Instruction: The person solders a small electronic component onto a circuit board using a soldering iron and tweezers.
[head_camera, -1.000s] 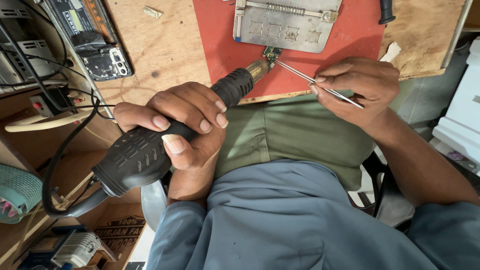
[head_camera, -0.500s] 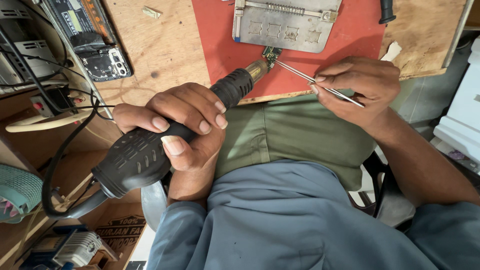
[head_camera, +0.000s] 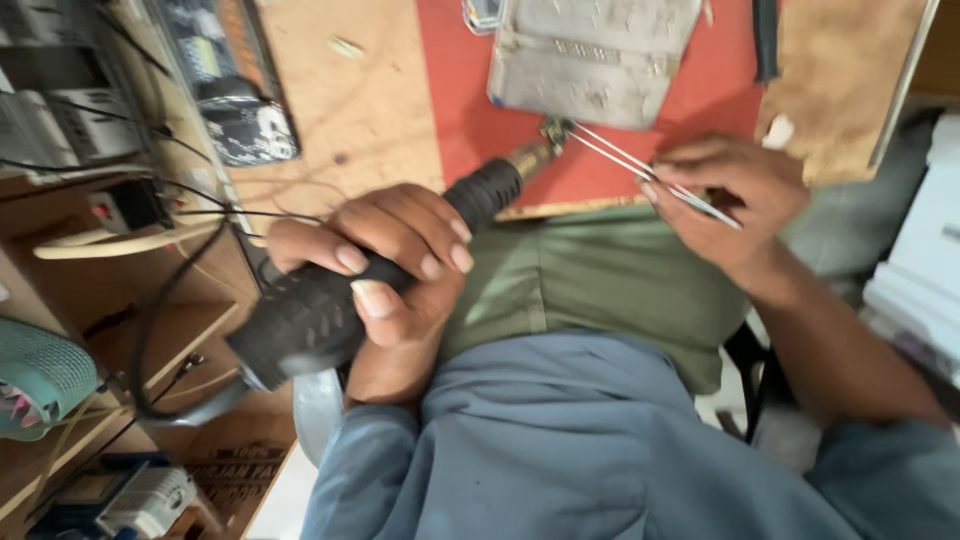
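Note:
My left hand grips a thick black hot-air gun; its metal nozzle points at a small green component lying on the red mat. My right hand pinches metal tweezers, whose tips reach the same small component. Just above it lies a grey metal plate on the mat. The picture is slightly blurred.
The mat lies on a wooden bench. At the left stand grey electronic units, a dark device and black cables. A teal fan sits at lower left, and white boxes are stacked at the right.
The view has shifted a little and turned blurry. Both hands keep the same grip, with nozzle and tweezer tips still at the small component.

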